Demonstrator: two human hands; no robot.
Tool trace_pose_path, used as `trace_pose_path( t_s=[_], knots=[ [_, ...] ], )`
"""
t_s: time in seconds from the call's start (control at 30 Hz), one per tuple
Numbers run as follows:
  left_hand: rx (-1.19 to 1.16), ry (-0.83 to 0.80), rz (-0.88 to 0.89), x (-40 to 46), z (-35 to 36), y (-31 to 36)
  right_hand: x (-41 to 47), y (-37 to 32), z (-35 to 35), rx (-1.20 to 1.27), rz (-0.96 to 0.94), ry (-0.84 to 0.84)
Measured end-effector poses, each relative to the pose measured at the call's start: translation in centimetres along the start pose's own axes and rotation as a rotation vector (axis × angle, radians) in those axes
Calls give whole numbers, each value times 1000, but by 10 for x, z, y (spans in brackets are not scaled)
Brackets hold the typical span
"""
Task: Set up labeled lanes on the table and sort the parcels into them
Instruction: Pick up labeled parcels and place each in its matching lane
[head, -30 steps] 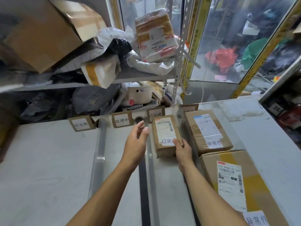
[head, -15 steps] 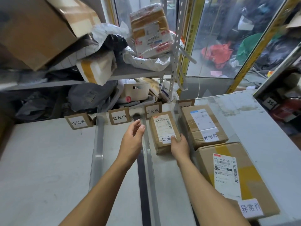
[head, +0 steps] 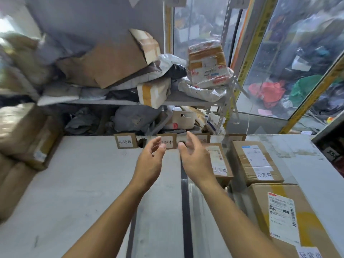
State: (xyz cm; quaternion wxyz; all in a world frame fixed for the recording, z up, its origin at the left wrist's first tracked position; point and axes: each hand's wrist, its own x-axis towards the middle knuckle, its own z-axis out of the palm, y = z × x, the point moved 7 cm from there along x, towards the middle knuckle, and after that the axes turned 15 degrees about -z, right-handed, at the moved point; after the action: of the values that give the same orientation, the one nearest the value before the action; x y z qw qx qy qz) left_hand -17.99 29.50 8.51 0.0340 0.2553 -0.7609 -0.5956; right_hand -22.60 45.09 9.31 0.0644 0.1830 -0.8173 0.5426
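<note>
Since 0.5 s ago the right hand [head: 195, 161] has let go of the small brown cardboard parcel w/ white shipping label [head: 218, 161] and lifted off it, now hanging above the grey table [head: 74, 183] beside the left hand [head: 149, 164]; view also swung left, bringing a stack of brown taped boxes [head: 24, 135] into sight at the table's left edge. Small parcel lies flat in the 3rd lane, just in front of its cardboard lane sign [head: 203, 139], partly hidden by the right hand. Right of it, past a clear divider strip, a medium brown box w/ blue-topped label [head: 255, 161] lies in the 4th lane, and nearer the camera a large brown box w/ yellow tape and barcode label [head: 290, 220] sits just behind it in the same lane. Other signs along the far edge: a white-faced cardboard sign [head: 125, 140] at lane 1, apart from the hands, and a 2nd-lane sign [head: 168, 142] partly blocked by the left fingers. A dark strip [head: 185, 202] runs down the table btwn the forearms. Behind, a metal shelf [head: 186, 101] is piled w/ grey mailer bags and torn cardboard. Both hands are released, fingers loosely spread and slightly bent, palms facing each other, holding nothing, close but not touching
</note>
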Motion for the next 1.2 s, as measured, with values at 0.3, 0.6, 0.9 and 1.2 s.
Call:
trace_pose_path(
  t_s=[0.3,0.6,0.9,1.2],
  knots=[
    [-24,245,54,-11,-181,-21,-4,-128,146,93,-212,-214],
    [-89,368,-15,2,-389,-92,-12,-190,349,109,-130,-402],
    [-105,503,-150,28,-538,-167,-33,-198,523,212,161,-618],
    [40,520,-394,26,-589,-229,-79,-194,625,194,265,-721]
  ],
)
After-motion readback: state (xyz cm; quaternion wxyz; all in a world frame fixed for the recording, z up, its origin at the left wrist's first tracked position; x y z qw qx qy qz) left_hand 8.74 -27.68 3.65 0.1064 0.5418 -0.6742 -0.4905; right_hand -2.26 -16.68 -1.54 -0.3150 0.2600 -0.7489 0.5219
